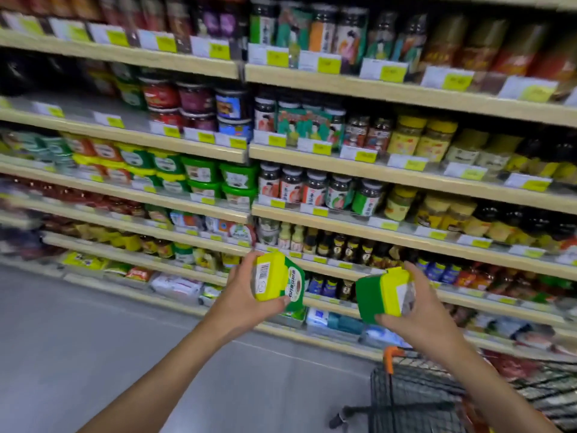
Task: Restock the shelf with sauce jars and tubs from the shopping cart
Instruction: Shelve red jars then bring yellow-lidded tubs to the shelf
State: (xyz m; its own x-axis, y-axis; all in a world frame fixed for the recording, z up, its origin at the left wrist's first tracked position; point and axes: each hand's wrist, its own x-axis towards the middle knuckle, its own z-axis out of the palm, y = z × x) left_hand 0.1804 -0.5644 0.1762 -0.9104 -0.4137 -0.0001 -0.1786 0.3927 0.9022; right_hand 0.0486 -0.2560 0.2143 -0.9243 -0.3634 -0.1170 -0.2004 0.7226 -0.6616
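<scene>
My left hand (pixel 242 295) grips a green tub with a yellow lid (pixel 278 281), tilted so its barcode side faces me. My right hand (pixel 418 310) holds a second green and yellow tub (pixel 379 295), tipped on its side. Both tubs hang in the air in front of the lower shelves. Matching green tubs (pixel 218 179) stand stacked on the shelf (pixel 187 201) up and to the left. The shopping cart (pixel 415 392) sits at the lower right, below my right arm.
Shelves full of jars, bottles and packets fill the whole wall ahead, with yellow price tags along the edges. A mostly bare stretch of shelf (pixel 78 110) lies at the upper left. Grey floor (pixel 93 339) spreads to the left of the cart.
</scene>
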